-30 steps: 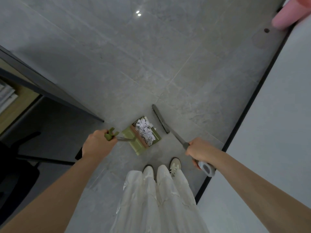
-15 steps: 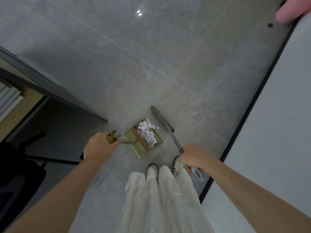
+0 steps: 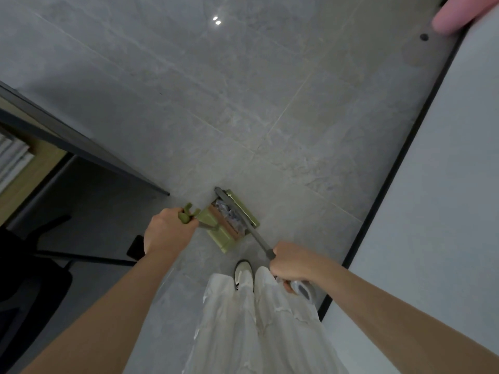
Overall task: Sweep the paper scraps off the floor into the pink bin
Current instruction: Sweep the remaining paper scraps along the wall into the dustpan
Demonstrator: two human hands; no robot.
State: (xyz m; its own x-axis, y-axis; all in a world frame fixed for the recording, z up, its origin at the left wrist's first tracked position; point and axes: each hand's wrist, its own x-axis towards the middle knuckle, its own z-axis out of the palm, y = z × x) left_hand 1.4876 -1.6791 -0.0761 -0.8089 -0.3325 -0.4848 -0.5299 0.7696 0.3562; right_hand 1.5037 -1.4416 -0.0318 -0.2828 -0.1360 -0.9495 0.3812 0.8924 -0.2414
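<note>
Grey floor tiles [image 3: 243,90] lie swept; left hand [image 3: 167,233] grips the dustpan [image 3: 229,225] holding the scraps [image 3: 228,213], right hand [image 3: 290,261] clasps the broom [image 3: 243,214] laid across them. Next, I judge: carry the load to the pink bin [image 3: 456,14], far off.

Person seen from above: both forearms bare, no sleeves visible, left hand [image 3: 168,233] and right hand [image 3: 293,261] ungloved. Loose white trousers [image 3: 259,327], lightly creased, lower centre of frame. One pale shoe [image 3: 243,269] with dark trim protrudes above them.
</note>
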